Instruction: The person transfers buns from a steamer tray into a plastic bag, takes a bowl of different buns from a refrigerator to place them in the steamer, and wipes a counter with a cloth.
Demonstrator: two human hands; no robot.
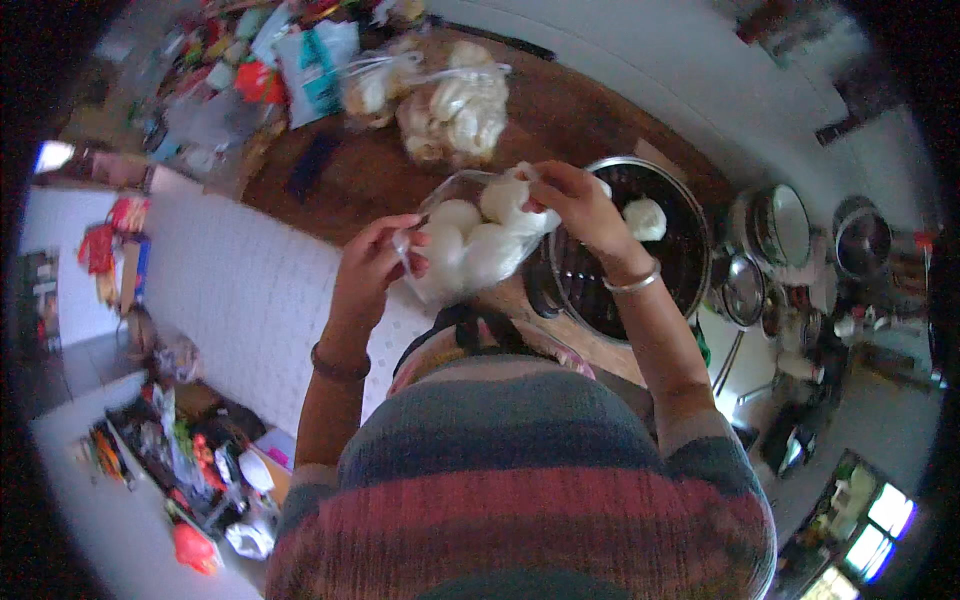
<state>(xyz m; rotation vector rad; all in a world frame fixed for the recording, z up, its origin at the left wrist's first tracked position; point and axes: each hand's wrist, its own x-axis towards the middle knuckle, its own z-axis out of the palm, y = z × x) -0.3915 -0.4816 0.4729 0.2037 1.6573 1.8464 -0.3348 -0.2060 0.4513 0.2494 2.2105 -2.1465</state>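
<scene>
A clear plastic bag (431, 289) with several round white buns (491, 255) in it hangs before my body. My left hand (375, 255) grips its left edge, thumb and fingers pinching the film. At the bag's upper right, the fingers of my right hand (577, 202) hold the film beside a bun. Just right of that hand is a wide round dark pan (600, 292) with a shiny metal rim. One white bun (645, 219) sits inside it, and part of another pale piece shows behind my right hand.
On the brown wooden worktop (570, 105), tied clear bags of pale food (457, 105) stand beyond my hands. Plastic packages (315, 71) crowd the far left. Stacked metal pots (780, 225) stand to the right of the pan. A box of mixed items (202, 457) is at lower left.
</scene>
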